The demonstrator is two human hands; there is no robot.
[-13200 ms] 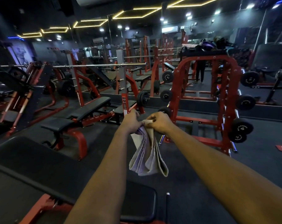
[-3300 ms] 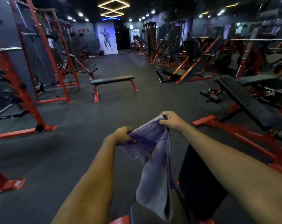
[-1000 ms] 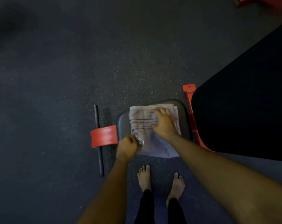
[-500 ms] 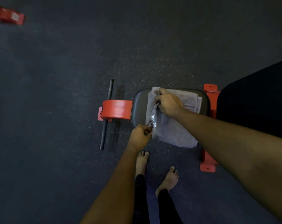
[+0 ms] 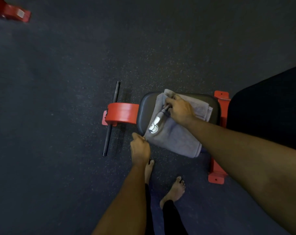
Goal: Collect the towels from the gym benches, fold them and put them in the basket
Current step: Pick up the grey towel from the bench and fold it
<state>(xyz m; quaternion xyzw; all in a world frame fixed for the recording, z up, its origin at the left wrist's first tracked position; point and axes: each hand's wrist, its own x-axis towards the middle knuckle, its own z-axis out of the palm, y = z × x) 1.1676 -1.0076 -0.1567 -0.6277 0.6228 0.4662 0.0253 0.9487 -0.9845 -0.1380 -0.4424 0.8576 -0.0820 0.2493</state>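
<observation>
Open speckled floor (image 5: 59,82) spreads left of and beyond the padded bench surface (image 5: 144,109), where the grey towel (image 5: 174,138) lies folded, its near half hanging over the front edge. The right hand (image 5: 180,110) curls round the towel's far fold; the left hand (image 5: 140,148) pinches its near-left corner.

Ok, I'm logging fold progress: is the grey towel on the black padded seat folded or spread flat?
Folded: the grey towel lies in layers on the black padded seat, stacked edges visible at right.
</observation>
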